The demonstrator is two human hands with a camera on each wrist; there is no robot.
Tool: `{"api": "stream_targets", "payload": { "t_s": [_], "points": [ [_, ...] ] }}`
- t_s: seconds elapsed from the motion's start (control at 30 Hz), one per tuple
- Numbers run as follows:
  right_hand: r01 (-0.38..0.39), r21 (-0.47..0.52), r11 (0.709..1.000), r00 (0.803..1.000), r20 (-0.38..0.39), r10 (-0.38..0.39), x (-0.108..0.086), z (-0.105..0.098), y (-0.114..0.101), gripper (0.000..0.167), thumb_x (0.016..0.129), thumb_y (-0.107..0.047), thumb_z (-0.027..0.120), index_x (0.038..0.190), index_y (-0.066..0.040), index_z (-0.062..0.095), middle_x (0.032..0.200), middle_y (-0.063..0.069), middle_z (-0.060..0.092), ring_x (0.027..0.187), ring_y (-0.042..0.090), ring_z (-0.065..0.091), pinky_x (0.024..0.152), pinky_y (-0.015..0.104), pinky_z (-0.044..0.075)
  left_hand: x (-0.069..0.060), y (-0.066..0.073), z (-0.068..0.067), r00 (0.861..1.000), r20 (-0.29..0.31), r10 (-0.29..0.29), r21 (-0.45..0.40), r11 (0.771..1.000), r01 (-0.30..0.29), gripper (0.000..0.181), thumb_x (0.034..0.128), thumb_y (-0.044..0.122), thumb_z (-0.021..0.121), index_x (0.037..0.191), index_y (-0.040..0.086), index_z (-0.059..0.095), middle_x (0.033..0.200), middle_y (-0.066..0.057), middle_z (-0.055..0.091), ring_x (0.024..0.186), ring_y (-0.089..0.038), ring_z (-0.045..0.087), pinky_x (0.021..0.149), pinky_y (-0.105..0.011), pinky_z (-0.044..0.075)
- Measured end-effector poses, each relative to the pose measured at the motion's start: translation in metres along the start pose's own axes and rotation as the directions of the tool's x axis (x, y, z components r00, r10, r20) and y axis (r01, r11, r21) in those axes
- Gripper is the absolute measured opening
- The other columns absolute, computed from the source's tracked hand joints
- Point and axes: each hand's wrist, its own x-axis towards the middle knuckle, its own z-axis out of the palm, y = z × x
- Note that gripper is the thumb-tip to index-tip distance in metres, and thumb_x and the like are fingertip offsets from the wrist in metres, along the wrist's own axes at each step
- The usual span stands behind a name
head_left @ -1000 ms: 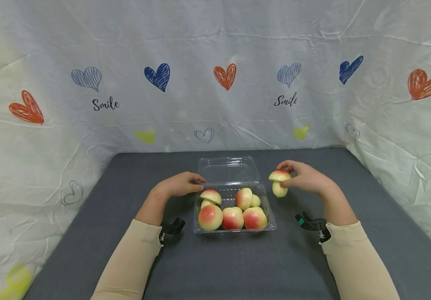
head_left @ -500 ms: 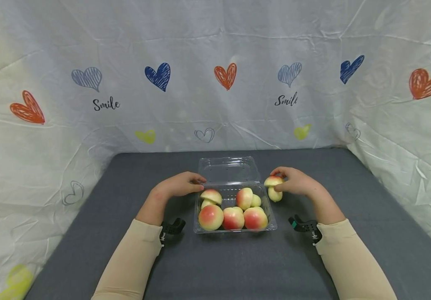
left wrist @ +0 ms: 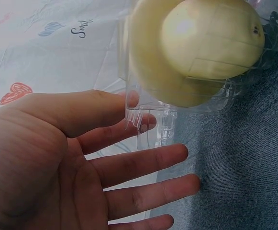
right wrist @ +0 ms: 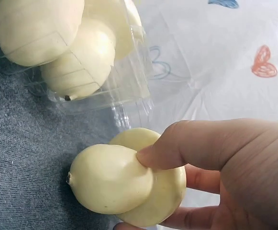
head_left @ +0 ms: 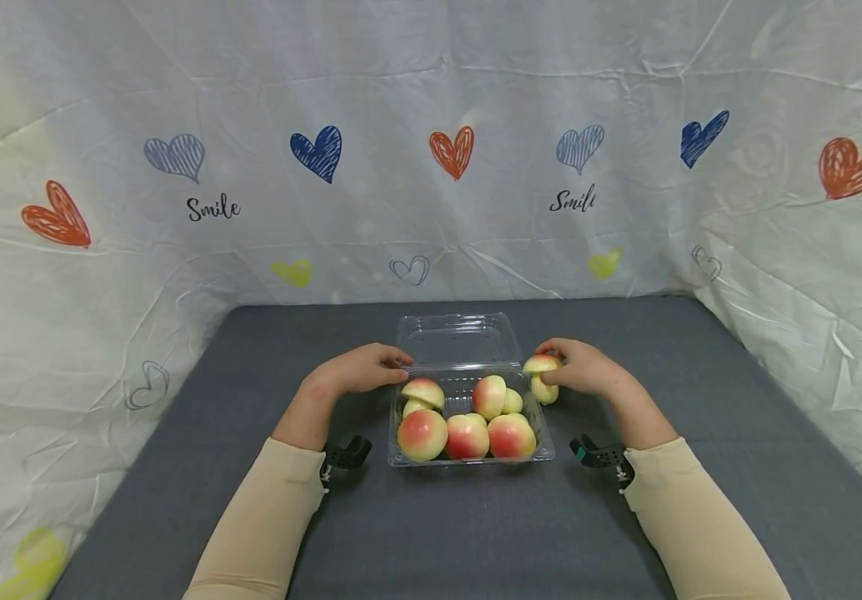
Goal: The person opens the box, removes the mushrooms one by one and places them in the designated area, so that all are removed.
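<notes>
My right hand [head_left: 584,367] holds a mushroom [head_left: 542,364] with a red-and-yellow cap and pale stem, just right of a clear plastic box [head_left: 468,463]. In the right wrist view the thumb presses the mushroom [right wrist: 112,179] where stem meets cap, with fingers behind the cap. My left hand [head_left: 356,369] is at the box's back left corner. The left wrist view shows its thumb touching the rim, the index finger partly behind clear plastic and the other fingers stretched out. Inside the box lie several similar mushrooms [head_left: 421,435], some cap-up, one on its side [head_left: 488,397].
The box's clear lid [head_left: 461,342] is hinged back and lies flat behind it. Under everything is a dark grey tablecloth [head_left: 431,533]. A white cloth [head_left: 371,217] printed with hearts hangs behind and along both sides. Each wrist wears a black strap [head_left: 346,454].
My right hand has moved left and slightly down with the mushroom, bringing it from well right of the box to beside its right rim. The left hand and box have stayed in place.
</notes>
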Motion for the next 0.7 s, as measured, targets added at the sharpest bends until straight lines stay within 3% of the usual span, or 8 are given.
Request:
{"api": "stream_targets", "payload": {
  "t_s": [0.3,0.5,0.7],
  "points": [
    [-0.014,-0.015,1.0,1.0,0.016,0.014,-0.001,-0.002,-0.002,0.056,0.092,-0.019,0.072,0.139,0.007,0.054,0.113,0.021,0.059,0.089,0.03,0.056,0.071,0.039,0.049,0.001,-0.001,0.0,1.0,-0.001,-0.001,0.002,1.0,0.001,0.042,0.1063,0.029,0.06,0.145,0.011,0.06,0.139,-0.013,0.061,0.128,-0.032,0.057,0.102,-0.05,0.051],
    [-0.019,-0.029,0.999,0.999,0.039,0.02,-0.005,-0.011,-0.009,0.061,0.098,-0.023,0.071,0.147,0.005,0.048,0.133,0.032,0.054,0.112,0.044,0.059,0.085,0.052,0.054,0.001,0.0,0.0,1.0,0.0,-0.004,0.004,1.0,0.004,0.042,0.1062,0.029,0.06,0.145,0.011,0.06,0.139,-0.013,0.061,0.127,-0.032,0.057,0.102,-0.05,0.051],
    [0.049,-0.032,0.998,0.999,0.011,-0.049,-0.013,-0.015,-0.02,0.061,0.097,-0.023,0.072,0.147,0.003,0.049,0.142,0.033,0.05,0.128,0.05,0.05,0.096,0.059,0.05,0.001,0.0,0.0,1.0,0.004,-0.004,0.006,1.0,0.003,0.043,0.1059,0.029,0.061,0.145,0.011,0.06,0.138,-0.013,0.061,0.127,-0.032,0.058,0.102,-0.05,0.051]
  ]
}}
